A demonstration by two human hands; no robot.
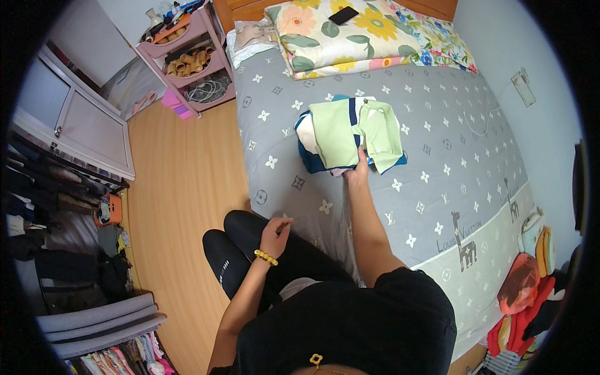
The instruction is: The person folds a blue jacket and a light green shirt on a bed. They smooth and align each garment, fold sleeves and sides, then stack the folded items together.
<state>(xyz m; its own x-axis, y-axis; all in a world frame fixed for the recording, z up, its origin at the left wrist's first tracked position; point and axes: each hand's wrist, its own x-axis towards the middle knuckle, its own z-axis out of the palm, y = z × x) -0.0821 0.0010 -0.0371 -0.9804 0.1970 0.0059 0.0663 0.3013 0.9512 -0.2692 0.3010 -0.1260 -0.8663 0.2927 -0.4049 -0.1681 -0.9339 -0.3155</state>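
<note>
A stack of folded clothes [333,133] lies on the grey patterned bedsheet [323,187]. On top is a light green garment with navy trim and a collar [382,157]; teal and white cloth shows beneath it. My right hand [358,172] grips the near edge of the stack, thumb on top and the other fingers hidden underneath. My left hand [275,236], with a yellow bead bracelet at the wrist, hovers by my black-trousered thigh near the bed's edge. Its fingers are loosely bent, thumb apart, and nothing shows in them.
A folded floral quilt [347,37] with a black phone [343,16] on it lies at the bed's head. Left of the bed stands a pink shelf trolley [187,61]. Hanging clothes [61,201] line the far left. Bags and cloth [520,286] are piled at the bed's right foot.
</note>
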